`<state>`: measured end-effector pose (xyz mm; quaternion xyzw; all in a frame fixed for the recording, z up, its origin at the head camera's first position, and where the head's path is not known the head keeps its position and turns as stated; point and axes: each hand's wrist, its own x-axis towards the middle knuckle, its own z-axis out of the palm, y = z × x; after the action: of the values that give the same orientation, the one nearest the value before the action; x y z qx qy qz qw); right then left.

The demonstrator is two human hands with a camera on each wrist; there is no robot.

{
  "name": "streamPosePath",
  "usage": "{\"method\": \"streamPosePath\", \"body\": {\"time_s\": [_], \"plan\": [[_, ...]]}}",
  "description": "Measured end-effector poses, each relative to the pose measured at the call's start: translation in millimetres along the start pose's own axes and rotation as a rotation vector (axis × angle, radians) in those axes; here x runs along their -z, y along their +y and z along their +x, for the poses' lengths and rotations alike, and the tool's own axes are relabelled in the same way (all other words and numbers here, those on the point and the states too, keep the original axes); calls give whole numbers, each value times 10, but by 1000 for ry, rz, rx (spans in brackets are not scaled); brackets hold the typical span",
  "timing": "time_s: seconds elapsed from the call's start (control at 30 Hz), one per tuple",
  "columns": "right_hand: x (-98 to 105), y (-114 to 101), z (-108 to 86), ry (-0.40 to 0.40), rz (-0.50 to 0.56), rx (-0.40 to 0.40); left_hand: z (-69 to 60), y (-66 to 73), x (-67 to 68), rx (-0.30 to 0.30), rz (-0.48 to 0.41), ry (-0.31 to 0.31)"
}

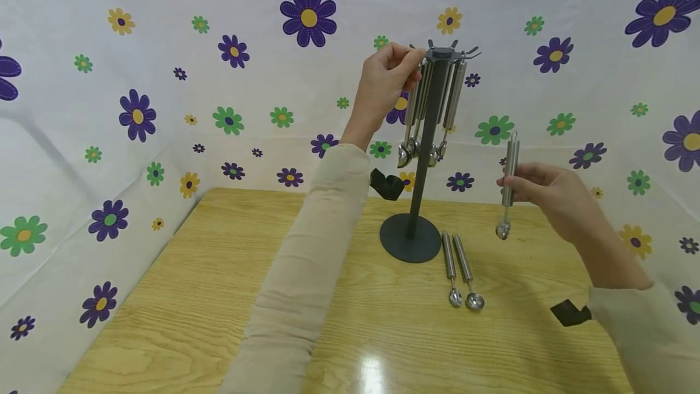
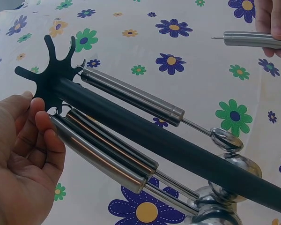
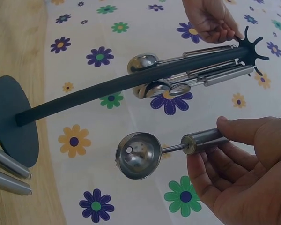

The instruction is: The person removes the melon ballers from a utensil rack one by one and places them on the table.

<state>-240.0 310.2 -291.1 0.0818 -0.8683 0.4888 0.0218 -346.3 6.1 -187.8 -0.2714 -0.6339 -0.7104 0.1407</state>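
Currently R fingers (image 1: 524, 187) pinch scoop (image 1: 511, 160) — long axis near-vert., bowl down — L fingers (image 1: 409, 64) pinch rack (image 1: 420, 181) top.

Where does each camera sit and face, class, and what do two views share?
Head: on the head, facing forward and down at the utensil stand; left hand, right hand and sleeves show.
Left wrist: on that wrist, facing the stand's hooked top; left hand and part of the right show.
Right wrist: on that wrist, facing the held melon baller; both hands show.
Both wrist views share the stand.
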Motion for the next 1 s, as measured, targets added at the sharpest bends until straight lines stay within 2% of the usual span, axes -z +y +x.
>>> {"method": "streamPosePath", "body": {"time_s": [0.3, 0.53, 0.73, 1.0], "plan": [[-65, 233, -16, -36, -24, 15, 3, 5, -4, -2, -6, -3], [-170, 402, -22, -92, 61, -39, -4, 11, -1, 2, -10, -2], [-263, 520, -67, -93, 49, -34, -2, 12, -2, 1, -8, -4], [-374, 672, -128, -127, 122, -31, 0, -5, 3, -11, -8, -3]]}}
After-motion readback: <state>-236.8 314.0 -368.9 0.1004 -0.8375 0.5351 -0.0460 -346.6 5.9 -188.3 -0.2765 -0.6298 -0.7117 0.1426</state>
